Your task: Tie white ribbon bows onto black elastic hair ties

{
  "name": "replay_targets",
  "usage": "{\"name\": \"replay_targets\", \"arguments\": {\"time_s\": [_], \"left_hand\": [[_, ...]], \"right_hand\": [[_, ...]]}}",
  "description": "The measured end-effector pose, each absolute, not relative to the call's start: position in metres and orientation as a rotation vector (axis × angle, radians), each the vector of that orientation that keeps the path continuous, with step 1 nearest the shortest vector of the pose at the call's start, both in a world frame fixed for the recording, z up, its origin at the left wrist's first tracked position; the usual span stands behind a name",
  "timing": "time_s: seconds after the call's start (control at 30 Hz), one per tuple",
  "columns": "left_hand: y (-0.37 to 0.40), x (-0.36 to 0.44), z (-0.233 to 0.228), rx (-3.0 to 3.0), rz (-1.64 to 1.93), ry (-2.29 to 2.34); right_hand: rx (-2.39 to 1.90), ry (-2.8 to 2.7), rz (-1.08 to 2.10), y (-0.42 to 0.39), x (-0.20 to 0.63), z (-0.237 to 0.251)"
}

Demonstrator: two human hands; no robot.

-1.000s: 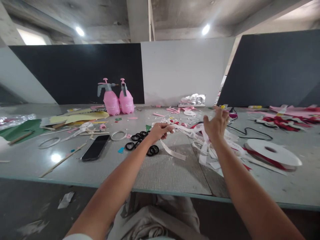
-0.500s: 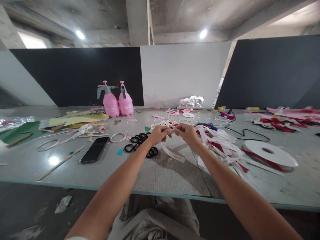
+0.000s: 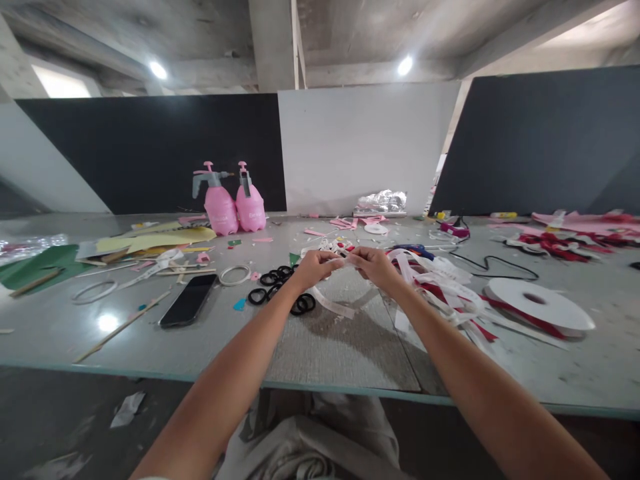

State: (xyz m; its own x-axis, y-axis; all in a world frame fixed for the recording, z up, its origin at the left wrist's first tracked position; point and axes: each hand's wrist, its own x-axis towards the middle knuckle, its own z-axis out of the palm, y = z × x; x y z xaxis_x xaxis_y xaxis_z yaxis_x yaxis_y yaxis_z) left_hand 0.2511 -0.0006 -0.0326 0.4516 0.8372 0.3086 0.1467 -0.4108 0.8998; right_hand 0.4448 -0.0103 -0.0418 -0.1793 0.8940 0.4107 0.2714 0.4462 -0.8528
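Observation:
Close together above the middle of the table, my left hand (image 3: pixel 319 267) and my right hand (image 3: pixel 374 265) pinch a white ribbon (image 3: pixel 334 305) between their fingertips. Its loose tail curves down below my left hand. The part at the fingertips is small and partly covered by fingers. Several black hair ties (image 3: pixel 301 305) lie beside and under my left hand. To the right of my right hand spreads a heap of white and red ribbons (image 3: pixel 443 283). A wide white ribbon spool (image 3: pixel 540 305) lies flat beyond that heap.
A phone (image 3: pixel 189 301) and a thin wooden stick (image 3: pixel 123 327) lie at left. Two pink spray bottles (image 3: pixel 221 210) stand at the back. A purple glue gun (image 3: pixel 454 231) with a black cord is at back right, near blue-handled scissors (image 3: pixel 414 251). Red bows (image 3: pixel 555 245) are piled far right.
The ribbon's hanging tail has swung left and turned, so its printed lettering no longer shows. Both hands stay nearly in place, still pinching, with a slight shift of the fingers.

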Motion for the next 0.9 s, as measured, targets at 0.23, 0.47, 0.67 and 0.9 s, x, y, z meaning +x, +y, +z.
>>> {"name": "replay_targets", "arguments": {"time_s": [0.23,0.47,0.67,0.9], "left_hand": [[0.004,0.255,-0.039,1.690,1.189,0.917],[0.004,0.257,-0.041,1.717,1.209,0.924],[0.002,0.259,-0.041,1.749,1.206,0.898],[-0.002,0.258,-0.039,1.837,1.167,0.899]], "right_hand": [[-1.087,-1.662,-0.224,-0.026,0.441,-0.031],[-1.059,-1.738,-0.201,-0.032,0.431,-0.033],[-1.098,-1.774,-0.077,-0.027,0.429,-0.038],[-1.092,-1.791,-0.054,-0.026,0.431,-0.038]]}}
